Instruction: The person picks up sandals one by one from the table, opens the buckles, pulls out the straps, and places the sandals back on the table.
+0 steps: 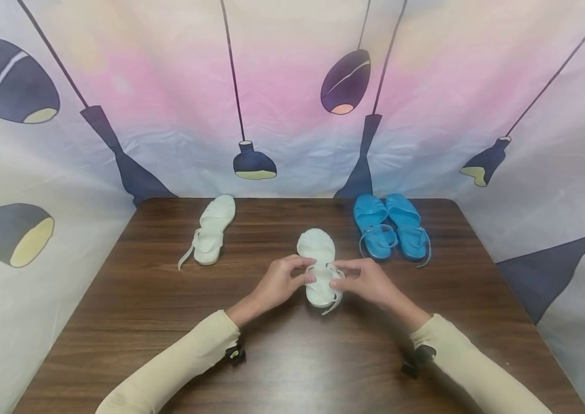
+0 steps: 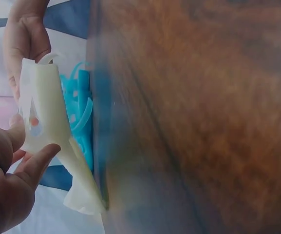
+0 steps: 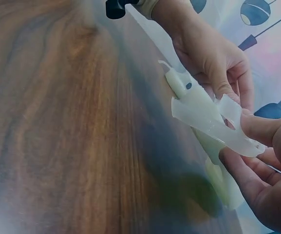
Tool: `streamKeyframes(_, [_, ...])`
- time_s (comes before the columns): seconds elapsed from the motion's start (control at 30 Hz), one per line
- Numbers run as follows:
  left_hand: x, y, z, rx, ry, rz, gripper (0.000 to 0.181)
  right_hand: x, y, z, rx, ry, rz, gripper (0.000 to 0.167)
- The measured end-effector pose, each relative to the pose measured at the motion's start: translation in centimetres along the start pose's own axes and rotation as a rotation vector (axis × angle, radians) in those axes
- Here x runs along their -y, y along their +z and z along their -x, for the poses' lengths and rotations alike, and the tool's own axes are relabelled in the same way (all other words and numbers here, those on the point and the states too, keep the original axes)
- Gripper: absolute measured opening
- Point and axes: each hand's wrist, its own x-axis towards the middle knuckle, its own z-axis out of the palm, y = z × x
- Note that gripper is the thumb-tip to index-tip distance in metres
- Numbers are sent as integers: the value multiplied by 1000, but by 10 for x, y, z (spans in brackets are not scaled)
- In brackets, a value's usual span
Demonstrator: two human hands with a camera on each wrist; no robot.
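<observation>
A white sandal is between both hands near the middle of the table, toe pointing to the back. My left hand pinches its left side near the ankle strap. On the other side, my right hand pinches the strap between thumb and fingers. One loose strap end hangs by the heel. From the left wrist view, the sandal slants, heel raised and toe low by the tabletop. Whether the strap is fastened is hard to tell.
Another white sandal lies at the back left of the wooden table, its strap trailing left. Two blue sandals sit side by side at the back right. A printed cloth with lamp pictures hangs behind.
</observation>
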Motion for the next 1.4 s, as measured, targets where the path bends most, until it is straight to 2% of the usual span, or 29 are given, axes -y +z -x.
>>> streamKeyframes(0.37, [-3, 2, 11, 21, -29, 7, 34, -7, 5, 7, 58, 28, -38, 52])
streamKeyframes(0.57, [-2, 4, 15, 68, -53, 0, 34, -14, 7, 10, 93, 46, 3, 54])
streamKeyframes(0.93, [9, 1, 16, 140, -75, 41, 31, -19, 9, 13, 105, 68, -9, 49])
streamKeyframes(1.13, [10, -2, 12, 188, -70, 13, 26, -23, 11, 14, 115, 84, -40, 49])
streamKeyframes(1.27, [9, -1, 5, 208, -56, -45, 24, -26, 12, 15, 131, 110, -56, 48])
streamKeyframes(1.4, [7, 1, -4, 231, -13, -95, 26, -27, 13, 16, 140, 121, -80, 45])
